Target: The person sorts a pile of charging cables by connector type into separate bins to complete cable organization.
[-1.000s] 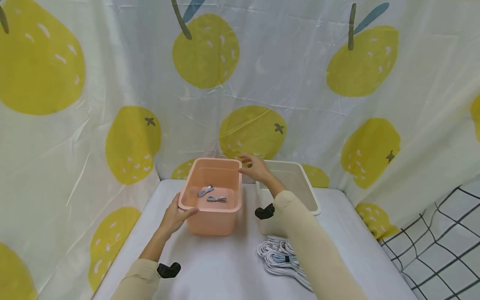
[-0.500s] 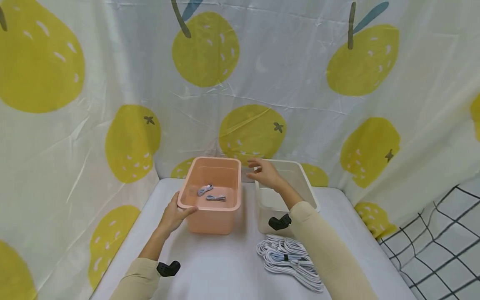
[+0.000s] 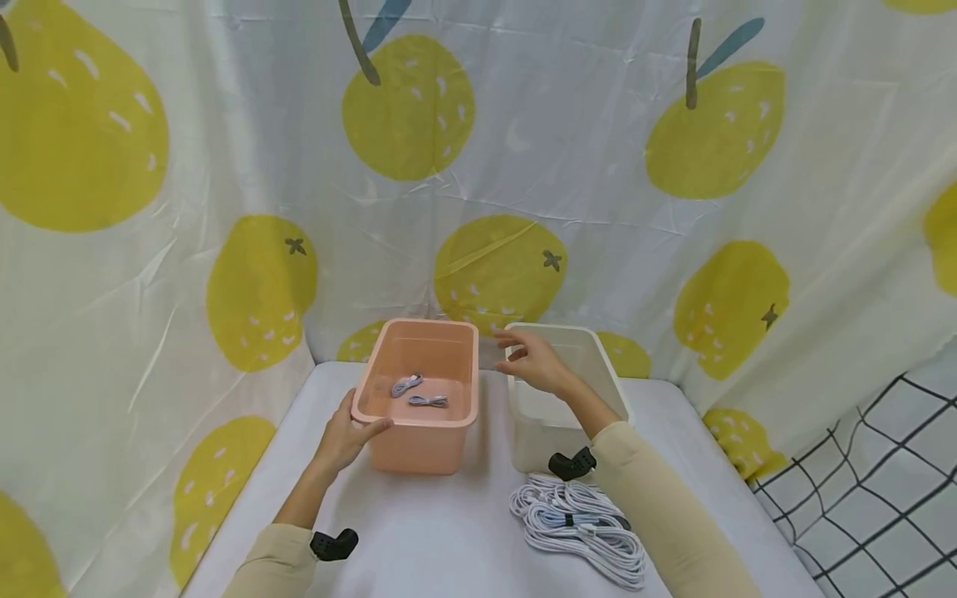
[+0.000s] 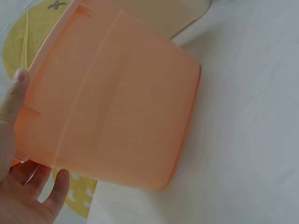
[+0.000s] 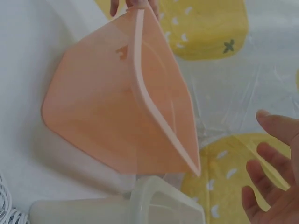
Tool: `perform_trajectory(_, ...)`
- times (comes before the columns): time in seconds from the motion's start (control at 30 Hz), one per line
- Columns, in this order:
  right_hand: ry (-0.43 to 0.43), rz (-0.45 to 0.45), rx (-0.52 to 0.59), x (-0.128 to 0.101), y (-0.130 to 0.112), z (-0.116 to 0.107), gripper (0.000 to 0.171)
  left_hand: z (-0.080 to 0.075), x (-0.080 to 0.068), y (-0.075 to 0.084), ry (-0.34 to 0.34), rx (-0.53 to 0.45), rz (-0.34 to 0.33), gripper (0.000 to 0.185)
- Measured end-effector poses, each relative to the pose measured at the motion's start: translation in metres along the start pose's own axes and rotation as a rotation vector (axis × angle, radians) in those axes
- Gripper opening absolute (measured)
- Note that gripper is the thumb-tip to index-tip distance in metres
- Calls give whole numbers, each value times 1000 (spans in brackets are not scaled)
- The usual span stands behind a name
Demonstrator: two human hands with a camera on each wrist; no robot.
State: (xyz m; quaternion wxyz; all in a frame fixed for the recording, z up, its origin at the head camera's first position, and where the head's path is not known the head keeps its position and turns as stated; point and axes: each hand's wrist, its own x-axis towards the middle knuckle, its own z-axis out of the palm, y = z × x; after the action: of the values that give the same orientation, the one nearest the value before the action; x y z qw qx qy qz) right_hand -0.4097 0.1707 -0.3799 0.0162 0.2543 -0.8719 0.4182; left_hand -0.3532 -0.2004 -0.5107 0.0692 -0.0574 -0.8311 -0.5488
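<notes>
— Two bins stand side by side on the white padded table [image 3: 449, 540], and behind them hangs a glossy, creased curtain [image 3: 523, 166] printed with big yellow pears. What do you make of the bins?

— Both are rectangular plastic tubs with rounded corners and a rolled rim. The pink bin [image 3: 419, 436] is smooth, slightly see-through, and tapers toward its base. The white bin [image 3: 534, 436] stands just to its right, close but with a gap between them.

— And the coil in front?

— A bundle of white cable [image 3: 579, 531], looped in long ovals and bound at the middle by a dark tie, lies on the table just in front of the white bin.

— The hands?

— The left hand [image 3: 347, 436] grips the pink bin's near left corner: thumb over the rim, fingers curled under it. The right hand [image 3: 534, 365] hovers above the white bin's left rim, fingers loosely spread, holding nothing.

— Anything smaller?

— Two small pale cables [image 3: 419, 392], each tightly coiled, lie on the pink bin's floor.
</notes>
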Motion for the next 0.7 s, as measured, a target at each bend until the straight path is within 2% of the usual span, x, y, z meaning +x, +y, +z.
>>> perform_trajectory(0.3,6,-58,-32,-28,8,-8,57,3,-1,-3,2,11,-21,106)
perform_trajectory(0.5,7,-103,-32,-45,13,-10,59,1,-4,-3,0,15,-14,105)
perform_trajectory(0.7,44,-140,-16,-66,17,-15,55,1,0,0,-2,17,-2,103)
